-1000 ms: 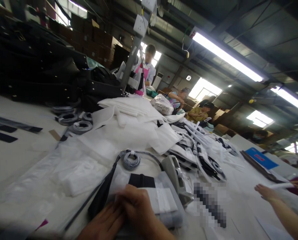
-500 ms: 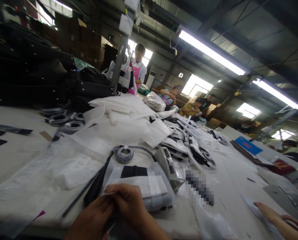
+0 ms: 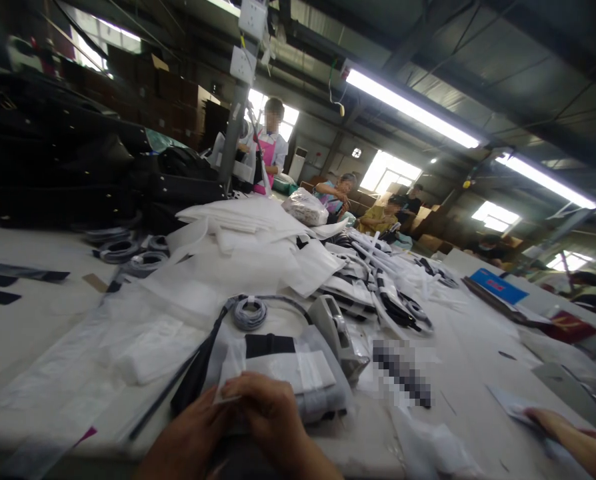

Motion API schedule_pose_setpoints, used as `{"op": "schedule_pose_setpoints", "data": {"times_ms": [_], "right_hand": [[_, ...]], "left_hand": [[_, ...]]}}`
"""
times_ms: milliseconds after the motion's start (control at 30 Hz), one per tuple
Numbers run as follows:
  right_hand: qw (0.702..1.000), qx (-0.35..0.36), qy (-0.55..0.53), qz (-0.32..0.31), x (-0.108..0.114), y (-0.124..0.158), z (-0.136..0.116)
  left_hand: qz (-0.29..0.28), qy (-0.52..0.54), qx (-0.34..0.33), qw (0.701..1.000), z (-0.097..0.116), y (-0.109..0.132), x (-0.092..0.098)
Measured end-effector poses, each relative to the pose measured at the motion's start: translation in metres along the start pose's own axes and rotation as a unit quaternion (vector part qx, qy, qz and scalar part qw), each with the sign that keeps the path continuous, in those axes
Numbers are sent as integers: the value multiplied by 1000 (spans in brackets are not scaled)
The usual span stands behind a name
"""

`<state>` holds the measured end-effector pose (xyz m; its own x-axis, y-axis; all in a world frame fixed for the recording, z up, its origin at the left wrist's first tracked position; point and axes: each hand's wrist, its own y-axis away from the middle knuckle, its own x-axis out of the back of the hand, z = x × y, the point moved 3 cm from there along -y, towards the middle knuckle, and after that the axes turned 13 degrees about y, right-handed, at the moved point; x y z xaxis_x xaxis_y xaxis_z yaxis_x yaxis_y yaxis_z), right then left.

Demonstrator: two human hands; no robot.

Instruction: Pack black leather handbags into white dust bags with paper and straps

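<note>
In front of me at the table's near edge lies a black bag (image 3: 269,344), partly covered in white wrapping, with its strap looped out behind. A thin white wrapping sheet (image 3: 234,359) rises at its near left side. My right hand (image 3: 268,407) is closed, pinching the edge of that sheet. Beside and touching it, my left hand (image 3: 191,427) is closed on the same sheet, its fingertips partly hidden. Just behind the bag sits a coiled grey strip (image 3: 249,313). A grey tape dispenser (image 3: 335,340) stands against the bag's right side.
White foam sheets (image 3: 248,233) are heaped farther back, with wrapped straps (image 3: 358,273) to their right. Black bags (image 3: 68,153) are piled at the left. Another person's hand (image 3: 553,420) touches a pale sheet at the right. A blue box (image 3: 498,285) lies beyond.
Both my hands stay together on the sheet, which now stands up more above my fingers. The other person's hand at the right has shifted slightly. The view has tilted a little.
</note>
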<state>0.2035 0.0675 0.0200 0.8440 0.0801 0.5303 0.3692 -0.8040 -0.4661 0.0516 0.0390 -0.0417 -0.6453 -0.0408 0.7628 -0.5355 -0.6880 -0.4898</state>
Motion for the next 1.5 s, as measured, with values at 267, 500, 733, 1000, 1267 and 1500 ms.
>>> {"op": "schedule_pose_setpoints", "data": {"times_ms": [267,500,733,1000,1267,1500], "right_hand": [[997,40,63,-3,9,27,11],[996,65,59,13,4,31,14],[993,98,67,3,2,41,21],[968,177,179,-5,-1,43,13],[917,172,352,79,7,118,11],[862,196,456,106,-26,124,18]], "left_hand": [[-15,19,16,1000,-2,2,-2],[-10,44,42,998,-4,6,8],[-34,73,3,997,-8,14,40],[-55,59,39,996,-10,0,40],[-91,51,-11,994,-5,0,44],[-76,-10,-75,994,-19,9,29]]}}
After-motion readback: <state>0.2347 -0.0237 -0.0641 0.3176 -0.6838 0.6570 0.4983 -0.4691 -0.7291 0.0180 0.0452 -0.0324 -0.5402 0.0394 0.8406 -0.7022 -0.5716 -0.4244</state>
